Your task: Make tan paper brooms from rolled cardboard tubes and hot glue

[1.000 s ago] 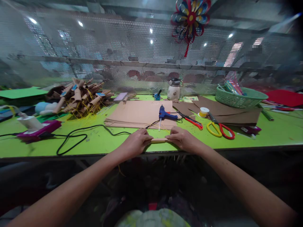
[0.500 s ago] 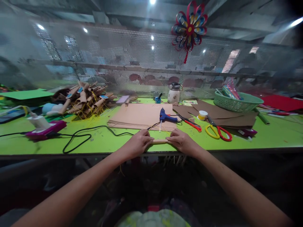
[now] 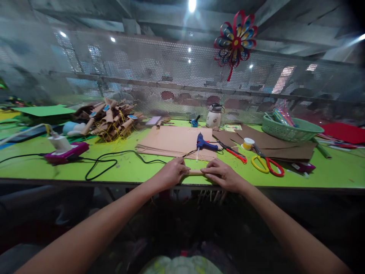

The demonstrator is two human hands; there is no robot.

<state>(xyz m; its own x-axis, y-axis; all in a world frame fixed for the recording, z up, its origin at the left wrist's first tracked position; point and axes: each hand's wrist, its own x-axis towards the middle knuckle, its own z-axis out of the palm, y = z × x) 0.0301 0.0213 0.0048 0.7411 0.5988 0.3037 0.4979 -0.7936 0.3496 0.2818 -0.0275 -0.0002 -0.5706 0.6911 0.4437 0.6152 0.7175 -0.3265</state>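
Note:
A thin tan paper roll (image 3: 195, 172) lies level along the front edge of the green table. My left hand (image 3: 173, 171) is closed, pinching the roll's left end between thumb and fingers. On the other end, my right hand (image 3: 221, 174) grips with its thumb and fingers, the fingers stretched a little more. Just beyond the roll, a blue glue gun (image 3: 205, 144) rests on a stack of brown paper sheets (image 3: 171, 139), its white glue stick pointing toward me. Yellow string shows faintly near the glue gun.
Red-handled scissors (image 3: 236, 155), yellow-and-red scissors (image 3: 268, 165) and a spool (image 3: 248, 143) lie right. A green basket (image 3: 293, 128) and a bottle (image 3: 214, 116) stand behind. Left are bundled paper rolls (image 3: 114, 120), a purple power strip (image 3: 67, 153) and a black cord (image 3: 101, 161).
The camera view has turned slightly left, so the scene sits farther right. My right fingers have straightened a little over the roll. Both hands stay on it.

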